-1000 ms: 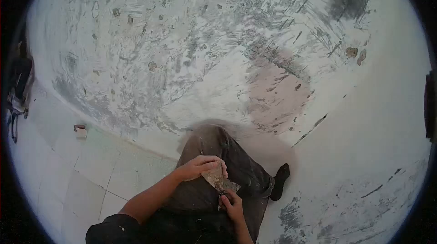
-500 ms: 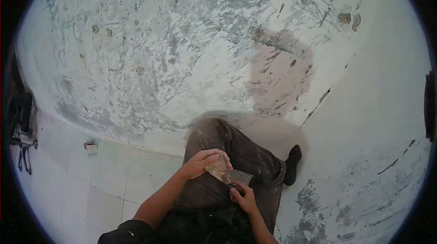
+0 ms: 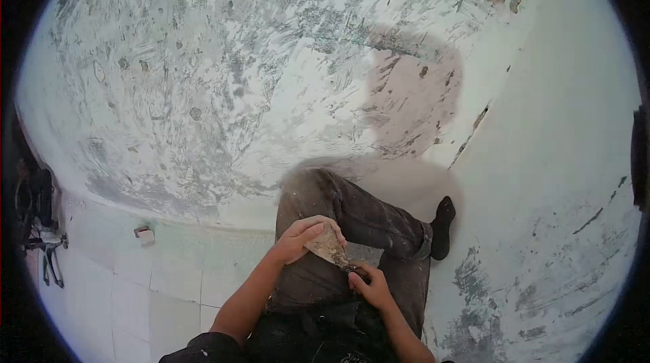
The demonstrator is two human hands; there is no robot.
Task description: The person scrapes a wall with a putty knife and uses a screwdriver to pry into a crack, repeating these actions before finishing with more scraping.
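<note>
A dirty, wide-bladed putty knife (image 3: 327, 246) lies slantwise above my bent leg (image 3: 308, 204). My left hand (image 3: 301, 238) is closed on the broad end of its blade, with fingers over the far edge. My right hand (image 3: 372, 287) is closed around the dark handle, most of which the fingers hide. Pale residue and brown stains cover the blade. White dust marks the fingertips of my left hand and the dark trousers.
Ahead stands a scraped wall (image 3: 250, 92) with grey scuffs, chips and a pinkish patch. A small block (image 3: 145, 235) lies on the pale floor tiles (image 3: 172, 282). Dark objects (image 3: 44, 204) are at the far left. My socked foot (image 3: 443, 227) is near the wall at right.
The view has shifted, so the wall marks sit higher and the small block lower. Both hands keep hold of the putty knife, with only a slight shift of the right hand.
</note>
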